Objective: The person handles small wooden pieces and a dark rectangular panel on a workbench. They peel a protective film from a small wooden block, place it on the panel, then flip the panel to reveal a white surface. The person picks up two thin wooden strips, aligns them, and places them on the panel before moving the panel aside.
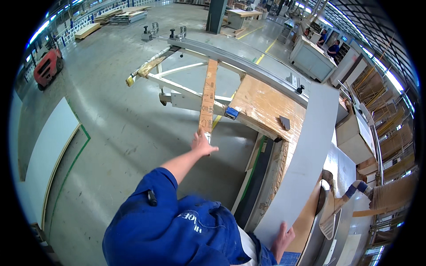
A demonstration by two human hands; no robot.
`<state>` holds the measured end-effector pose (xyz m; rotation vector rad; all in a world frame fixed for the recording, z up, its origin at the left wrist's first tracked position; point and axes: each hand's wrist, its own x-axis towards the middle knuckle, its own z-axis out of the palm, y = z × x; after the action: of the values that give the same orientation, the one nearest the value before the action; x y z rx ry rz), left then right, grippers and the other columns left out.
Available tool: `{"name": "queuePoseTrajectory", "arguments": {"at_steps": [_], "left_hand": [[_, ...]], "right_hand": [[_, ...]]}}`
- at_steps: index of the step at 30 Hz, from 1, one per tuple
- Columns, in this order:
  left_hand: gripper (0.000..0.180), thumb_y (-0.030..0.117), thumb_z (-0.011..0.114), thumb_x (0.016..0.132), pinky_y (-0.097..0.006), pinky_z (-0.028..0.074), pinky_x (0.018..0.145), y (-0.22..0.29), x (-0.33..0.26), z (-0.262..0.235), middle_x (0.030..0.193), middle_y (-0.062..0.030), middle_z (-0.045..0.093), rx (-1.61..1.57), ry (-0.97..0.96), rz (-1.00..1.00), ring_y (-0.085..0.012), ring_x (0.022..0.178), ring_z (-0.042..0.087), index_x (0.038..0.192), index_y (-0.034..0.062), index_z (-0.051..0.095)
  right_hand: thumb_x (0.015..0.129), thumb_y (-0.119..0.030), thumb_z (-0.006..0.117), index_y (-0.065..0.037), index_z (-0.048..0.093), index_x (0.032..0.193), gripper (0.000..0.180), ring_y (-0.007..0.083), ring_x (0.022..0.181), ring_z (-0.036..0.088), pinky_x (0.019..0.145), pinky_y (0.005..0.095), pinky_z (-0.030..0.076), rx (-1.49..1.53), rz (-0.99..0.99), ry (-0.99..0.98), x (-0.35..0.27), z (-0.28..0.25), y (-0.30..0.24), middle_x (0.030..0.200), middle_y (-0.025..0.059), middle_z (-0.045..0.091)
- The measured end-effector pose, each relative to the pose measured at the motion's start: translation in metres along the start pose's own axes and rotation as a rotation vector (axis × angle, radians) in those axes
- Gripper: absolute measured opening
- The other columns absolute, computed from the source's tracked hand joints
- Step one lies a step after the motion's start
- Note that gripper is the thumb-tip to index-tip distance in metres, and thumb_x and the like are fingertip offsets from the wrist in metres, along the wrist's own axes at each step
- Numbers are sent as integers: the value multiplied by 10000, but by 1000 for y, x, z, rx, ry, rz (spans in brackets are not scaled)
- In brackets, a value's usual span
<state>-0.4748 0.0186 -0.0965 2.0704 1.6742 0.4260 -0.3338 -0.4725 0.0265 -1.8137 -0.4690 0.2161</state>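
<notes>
At the far left, a large white panel (49, 159) stands near a green line (73, 164) on the grey floor (111, 102), with a red forklift (48, 67) beyond it and stacked boards (128, 17) farther back. Next comes a pale metal frame (179, 86), crossed by a narrow bar covered in brown cardboard (208, 93). The left hand (204, 144), reaching out from a blue sleeve (151, 190), is at the near end of this bar, its grip wide, thumb held out to the side; whether it bears on the bar I cannot tell. Just right of the bar, a blue piece (231, 112) sits at the corner of a brown, film-wrapped surface (262, 99), on which a small dark piece (285, 122) lies. The right hand (282, 241) is at the right edge of the long grey panel (306, 146), by its near end; how tightly it grips cannot be told. The panel lies lengthwise, partly over the wrapped surface. At the far right is a ribbed hose (392, 191).
</notes>
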Motion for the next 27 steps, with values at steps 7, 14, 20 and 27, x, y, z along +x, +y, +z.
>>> {"name": "queuePoseTrajectory", "arguments": {"at_steps": [7, 14, 20, 27], "left_hand": [[1113, 376, 819, 724, -477, 558, 933, -12, -24, 20, 1372, -234, 420, -28, 40, 40, -431, 1133, 579, 1636, 179, 212], [1092, 374, 812, 730, -459, 550, 914, -20, -28, 17, 1375, -238, 422, -29, 95, 102, -421, 1080, 582, 1632, 161, 235], [1069, 376, 815, 738, -455, 550, 890, -18, -40, 13, 1357, -245, 427, -11, 128, 150, -416, 1048, 587, 1619, 142, 257], [1036, 372, 820, 752, -458, 547, 886, -24, -56, -7, 1363, -252, 429, -22, 111, 159, -403, 1041, 591, 1605, 129, 284]], "right_hand": [[1007, -308, 692, 81, 703, 971, 390, 112, 784, 582, 702, 307, 481, -232, 75, 49, -68, -9, 25, 858, 56, 707], [973, -317, 732, 79, 714, 940, 398, 83, 750, 530, 663, 277, 437, -368, 159, 6, -127, -11, 7, 805, 28, 678], [953, -256, 735, 78, 692, 896, 342, 75, 712, 486, 627, 276, 396, -255, 125, 92, -155, -1, -1, 745, -3, 627], [935, -280, 763, 78, 689, 874, 370, 83, 698, 496, 609, 288, 404, -276, 141, 2, -153, 2, -24, 722, 4, 626]]}}
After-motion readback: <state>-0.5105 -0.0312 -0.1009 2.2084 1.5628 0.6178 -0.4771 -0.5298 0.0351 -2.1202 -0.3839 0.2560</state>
